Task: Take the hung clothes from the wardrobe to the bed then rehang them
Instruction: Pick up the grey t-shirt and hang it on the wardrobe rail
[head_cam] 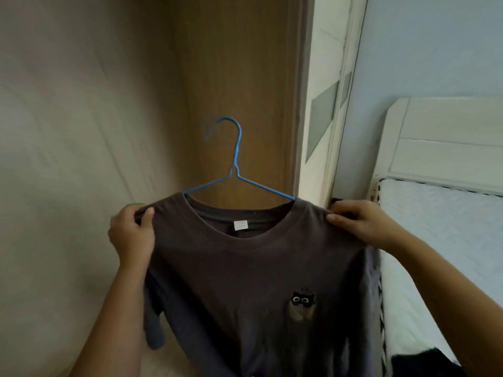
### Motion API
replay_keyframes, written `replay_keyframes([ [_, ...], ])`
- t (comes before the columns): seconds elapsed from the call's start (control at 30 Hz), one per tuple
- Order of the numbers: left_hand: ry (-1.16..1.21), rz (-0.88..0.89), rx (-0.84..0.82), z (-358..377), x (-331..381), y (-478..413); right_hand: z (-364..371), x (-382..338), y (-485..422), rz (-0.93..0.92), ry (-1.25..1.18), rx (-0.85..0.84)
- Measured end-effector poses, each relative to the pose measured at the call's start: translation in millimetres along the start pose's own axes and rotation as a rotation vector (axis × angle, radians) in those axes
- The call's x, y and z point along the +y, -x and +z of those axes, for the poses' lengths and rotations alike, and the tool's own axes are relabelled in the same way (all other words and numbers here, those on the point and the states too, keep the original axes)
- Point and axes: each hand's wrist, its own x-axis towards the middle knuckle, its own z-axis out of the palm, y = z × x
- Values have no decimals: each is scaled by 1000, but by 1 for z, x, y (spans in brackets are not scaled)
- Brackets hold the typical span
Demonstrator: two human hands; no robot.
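A: Where are the hands?

B: Both are low in the centre of the frame, well apart. The left hand (132, 235) is at centre-left, its fingers curled over and pinching the shoulder of a dark grey T-shirt (253, 281). The right hand (362, 223) is at centre-right, thumb and fingers closed on the shirt's other shoulder. Bare forearms run down to the bottom corners of the frame.

A: So each hand grips cloth, not the hanger?

B: The fingers close on fabric at the shoulder seams. Whether the wire underneath is caught in the grip too, I cannot tell.

A: And the hanger?

B: A blue wire hanger (235, 159) sits inside the shirt. Its arms go into the neck opening on both sides and its hook stands up above the collar, in the middle of the frame, touching nothing.

A: Anything on the shirt?

B: A white label (240, 225) inside the back of the collar, and a small cartoon cat patch (303, 303) on the chest at lower right. The front faces the camera and the shirt hangs down out of the bottom edge.

A: What is behind it?

B: A brown wooden panel (239, 77) fills the upper centre, and a pale wall (68, 118) the left. At the right edge stands a bed (435, 227) with a white quilted mattress and a white headboard (446, 137). Something dark (424, 361) lies at the bed's lower right corner, too cut off to identify.
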Motion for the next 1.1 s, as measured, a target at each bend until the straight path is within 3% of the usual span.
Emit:
replay_keyframes([
  [0.23,-142,-9,87,-16,-44,-86,34,-61,-104,-40,-593,-222],
  [0.4,-252,-72,145,-40,-38,-87,66,-93,-147,-100,-755,-285],
  [0.53,-295,-5,183,-73,2,-50,79,-126,-167,-114,-853,-339],
  [0.73,-569,59,263,-155,80,14,76,-192,-175,-200,-1038,-462],
  [1.1,-999,257,535,-262,201,83,64,-303,-110,-410,-1265,-499],
])
